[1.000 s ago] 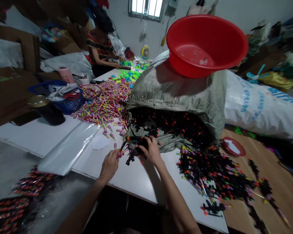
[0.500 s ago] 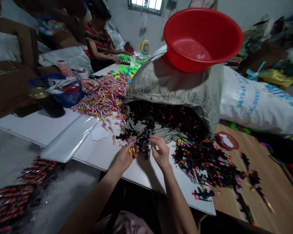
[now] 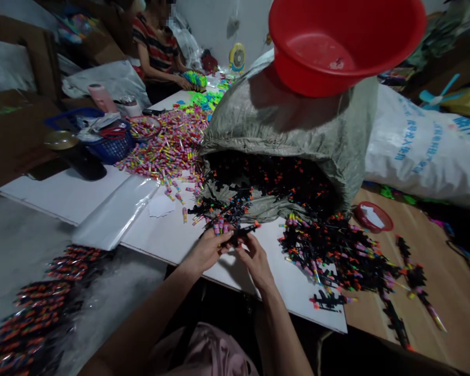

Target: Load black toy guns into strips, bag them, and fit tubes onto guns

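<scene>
My left hand [image 3: 207,251] is closed round several small pink-and-yellow tubes [image 3: 220,226], their ends showing above the fingers. Between both hands lies a black toy gun [image 3: 244,230] with an orange tip pointing right. My right hand [image 3: 255,259] pinches it from the right, and the left fingertips touch its rear end. Just beyond the hands, loose black toy guns [image 3: 235,206] spill from the mouth of a grey woven sack [image 3: 235,128]. A heap of toy guns with tubes on them [image 3: 337,256] lies to the right of my right hand.
A big red basin [image 3: 309,68] sits on the sack. Left are a tube pile [image 3: 176,138], clear plastic bags [image 3: 115,214], a blue basket [image 3: 112,147] and a dark bottle [image 3: 76,156]. A small red dish [image 3: 384,219] stands right. A co-worker [image 3: 156,52] sits at the far left.
My right hand has come back from the loose toy guns toward my left hand, now with a toy gun in its fingers. The view has shifted slightly.
</scene>
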A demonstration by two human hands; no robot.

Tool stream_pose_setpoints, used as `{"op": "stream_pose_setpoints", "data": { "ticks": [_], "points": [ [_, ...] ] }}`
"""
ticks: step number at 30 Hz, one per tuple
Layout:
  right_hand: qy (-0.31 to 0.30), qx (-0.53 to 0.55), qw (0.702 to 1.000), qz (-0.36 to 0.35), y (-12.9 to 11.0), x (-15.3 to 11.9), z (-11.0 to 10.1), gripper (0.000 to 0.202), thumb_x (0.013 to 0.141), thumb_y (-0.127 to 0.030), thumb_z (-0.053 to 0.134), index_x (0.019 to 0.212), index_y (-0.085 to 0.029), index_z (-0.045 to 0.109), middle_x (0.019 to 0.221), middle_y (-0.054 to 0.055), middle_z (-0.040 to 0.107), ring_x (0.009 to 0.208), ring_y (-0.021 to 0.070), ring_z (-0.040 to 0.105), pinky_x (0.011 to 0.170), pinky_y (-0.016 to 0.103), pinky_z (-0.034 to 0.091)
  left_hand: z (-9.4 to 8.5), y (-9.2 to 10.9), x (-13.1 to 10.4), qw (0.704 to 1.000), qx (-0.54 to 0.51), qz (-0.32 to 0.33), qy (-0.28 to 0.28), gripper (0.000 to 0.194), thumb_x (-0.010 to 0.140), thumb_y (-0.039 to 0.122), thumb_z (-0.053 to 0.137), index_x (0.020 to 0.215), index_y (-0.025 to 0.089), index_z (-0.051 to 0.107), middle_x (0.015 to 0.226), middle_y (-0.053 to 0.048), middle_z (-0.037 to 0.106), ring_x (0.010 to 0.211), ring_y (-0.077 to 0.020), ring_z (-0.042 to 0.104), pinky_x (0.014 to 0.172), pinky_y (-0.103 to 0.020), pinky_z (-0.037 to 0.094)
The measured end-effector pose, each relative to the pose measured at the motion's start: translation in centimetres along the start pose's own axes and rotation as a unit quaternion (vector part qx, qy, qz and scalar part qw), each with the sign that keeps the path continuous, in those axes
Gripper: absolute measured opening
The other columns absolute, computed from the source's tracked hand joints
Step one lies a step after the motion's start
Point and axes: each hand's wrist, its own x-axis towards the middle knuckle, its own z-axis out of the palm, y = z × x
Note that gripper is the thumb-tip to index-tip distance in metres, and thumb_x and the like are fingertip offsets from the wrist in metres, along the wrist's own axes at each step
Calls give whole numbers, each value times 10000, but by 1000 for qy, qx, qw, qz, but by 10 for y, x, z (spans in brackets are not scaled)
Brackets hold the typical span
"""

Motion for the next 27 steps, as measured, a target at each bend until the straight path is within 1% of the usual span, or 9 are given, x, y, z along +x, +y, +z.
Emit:
{"op": "stream_pose_setpoints", "data": {
  "ticks": [2,4,6,9,12,14,18,22,27],
  "points": [
    [-52,65,996,29,-2,6,-1,406,771,-464,636,1102,-228,639,1111,93,668,968,210,649,785,353,565,5,-9,-3,999,15,-25,-19,450,478,299,882,790,136,600,649,23,584,495,-57,481,401,-160,270],
    [-42,70,997,12,-5,12,-4,294,749,-466,659,908,-220,689,1098,86,663,996,211,635,839,346,536,7,-16,-4,1000,18,-13,-13,481,479,360,880,813,142,613,668,23,593,514,-59,485,411,-159,286],
    [-2,25,1000,0,-8,11,-10,223,757,-435,658,776,-215,686,952,68,686,906,196,648,801,320,529,5,-20,-3,999,27,16,6,496,502,409,863,851,145,631,684,20,598,531,-62,488,422,-162,300],
    [42,-94,994,31,-4,-1,-24,220,776,-423,623,789,-212,683,759,41,684,682,171,627,649,285,508,-5,-19,-2,996,60,50,33,449,553,414,832,862,139,656,704,-3,607,563,-70,498,431,-168,298],
    [37,-191,977,92,9,-15,-36,235,748,-436,611,739,-209,670,680,37,672,573,170,589,564,281,466,-14,-22,-2,993,89,60,42,405,582,382,813,863,127,673,701,-17,603,587,-73,492,434,-171,282],
    [36,-188,972,135,12,-20,-37,255,716,-451,620,660,-204,649,606,32,650,556,183,590,550,288,465,-16,-26,-3,993,102,57,35,423,576,384,813,883,126,679,678,-10,594,564,-67,472,435,-174,277],
    [103,-40,981,157,-5,-14,-20,291,680,-475,652,735,-190,672,701,49,706,636,197,645,607,308,524,-14,-37,-1,991,120,65,18,481,542,414,825,912,145,675,645,13,582,511,-54,442,432,-171,274],
    [108,43,981,154,-24,-6,3,243,657,-426,680,734,-196,680,709,39,723,636,187,663,621,309,555,-15,-42,0,981,172,86,14,388,596,390,791,892,161,687,594,38,528,497,-59,431,459,-173,320],
    [150,47,973,170,-24,-12,13,263,662,-442,683,706,-183,696,701,53,728,636,196,669,633,318,563,-15,-42,-10,948,262,178,35,215,666,301,728,854,198,705,793,-25,652,760,-142,586,696,-233,459]
  ]
}}
